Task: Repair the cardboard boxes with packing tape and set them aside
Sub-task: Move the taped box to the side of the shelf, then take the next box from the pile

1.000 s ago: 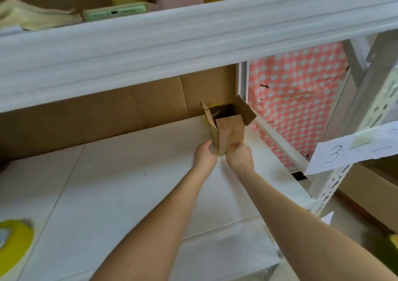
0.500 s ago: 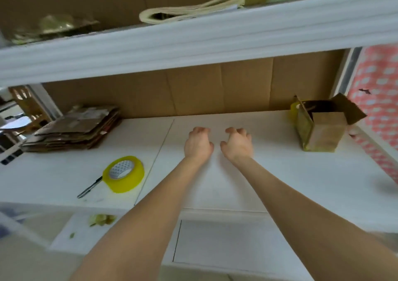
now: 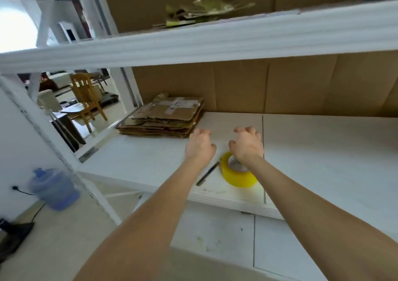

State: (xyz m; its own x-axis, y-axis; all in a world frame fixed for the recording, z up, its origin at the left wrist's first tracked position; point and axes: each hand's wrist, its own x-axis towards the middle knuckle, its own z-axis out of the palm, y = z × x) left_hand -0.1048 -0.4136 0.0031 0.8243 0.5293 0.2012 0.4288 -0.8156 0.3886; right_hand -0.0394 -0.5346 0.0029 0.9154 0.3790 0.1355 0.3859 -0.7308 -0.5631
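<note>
While both hands are hovering low over the shelf (image 3: 323,162), neither is gripping anything: the left hand (image 3: 199,146) and right hand (image 3: 247,143) are hanging with fingers loosely curled and empty. The stack (image 3: 165,116) of flattened boxes is lying toward the shelf's back left corner, just beyond the left hand. The tape (image 3: 238,174) is sitting near the front edge, partly under the right wrist, with a dark pen-like tool (image 3: 207,173) just beside it. To me, this looks like reaching for a box to mend; next, the fingers are needing to lift only the top box off the stack.
</note>
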